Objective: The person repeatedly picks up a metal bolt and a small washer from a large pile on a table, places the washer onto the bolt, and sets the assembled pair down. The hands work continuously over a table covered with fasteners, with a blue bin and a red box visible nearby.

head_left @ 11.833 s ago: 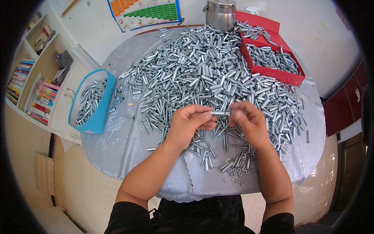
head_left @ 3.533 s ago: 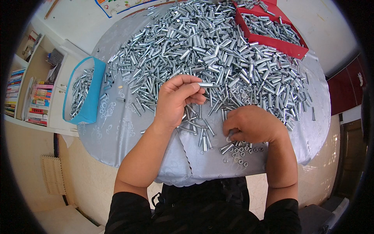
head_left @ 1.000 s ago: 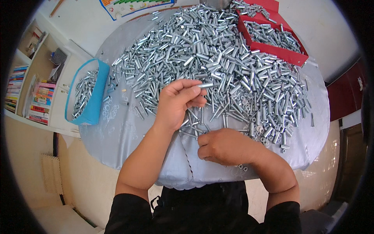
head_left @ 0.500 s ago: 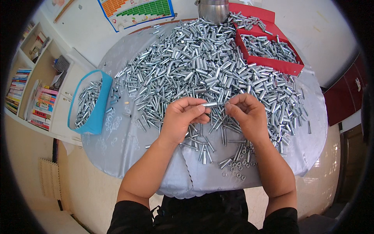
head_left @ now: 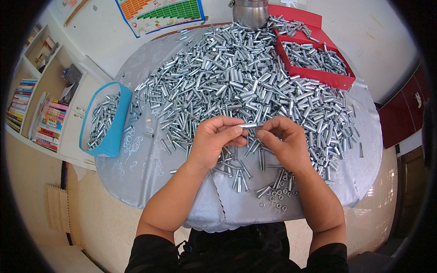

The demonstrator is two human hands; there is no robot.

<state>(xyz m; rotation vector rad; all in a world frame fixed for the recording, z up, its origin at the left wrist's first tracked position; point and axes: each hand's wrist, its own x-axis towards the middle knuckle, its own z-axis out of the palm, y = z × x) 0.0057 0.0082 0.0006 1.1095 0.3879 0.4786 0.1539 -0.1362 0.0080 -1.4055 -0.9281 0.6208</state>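
Note:
Both hands meet over the near part of a round table covered in a grey cloth (head_left: 150, 177). My left hand (head_left: 216, 141) pinches a short silver metal sleeve (head_left: 248, 124) by its left end. My right hand (head_left: 282, 141) has its fingertips at the sleeve's right end. A big heap of like metal sleeves (head_left: 236, 86) spreads across the table beyond the hands. A small cluster of nuts (head_left: 277, 198) lies near the table's front edge, under my right wrist.
A blue bin (head_left: 107, 120) with several sleeves sits at the table's left edge. A red tray (head_left: 314, 57) holding more sleeves is at the far right, next to a steel pot (head_left: 249, 11). Bookshelves (head_left: 34, 100) stand to the left.
My right hand left the nuts near the table's front edge and rose to the sleeve held in my left hand. Both hands now join at the sleeve.

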